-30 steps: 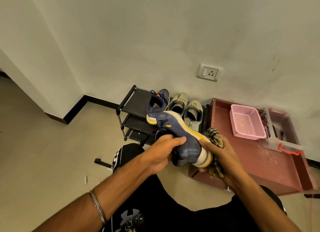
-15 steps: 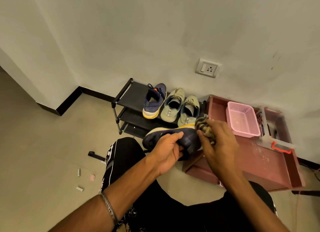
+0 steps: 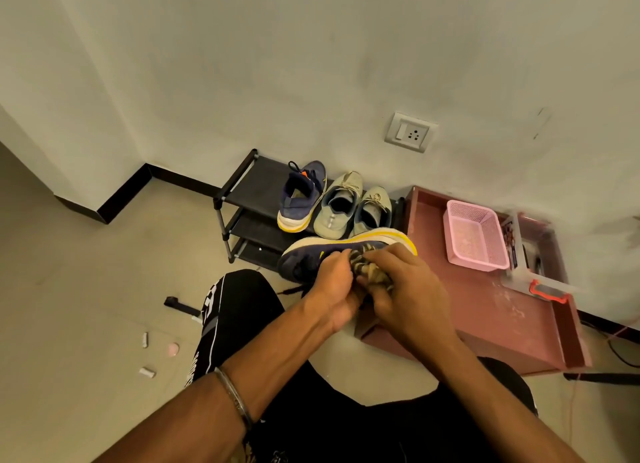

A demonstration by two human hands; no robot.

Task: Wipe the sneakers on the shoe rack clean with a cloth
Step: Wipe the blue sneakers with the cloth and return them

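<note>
- Since a second ago, the navy sneaker (image 3: pixel 346 251) is seen turned over: the sole then faced up and toward the camera, and it is now laid sideways, yellow-white sole edge away from the body, toe to the left.
- The cloth (image 3: pixel 369 272) is brought round from behind the heel onto the upper; a move from sole to side panel is judged likely.
- Left hand (image 3: pixel 334 287): fingers are curled around the near side of the sneaker, which is gripped from below and steadied.
- Right hand (image 3: pixel 403 284): fingers are bunched around the striped cloth, which is pressed against the upper.
- Relative to the grip, the cloth sits between the two hands, touching both; the sneaker extends left and beyond the knuckles.
- Behind the hands, the shoe rack (image 3: pixel 242 185) is seen holding the matching navy sneaker (image 3: pixel 301 199) and a beige pair (image 3: pixel 353 206), judged not yet wiped.
- To the right of the grip, a pink basket (image 3: pixel 476 235) is noted on a red tray (image 3: pixel 502 320).
</note>
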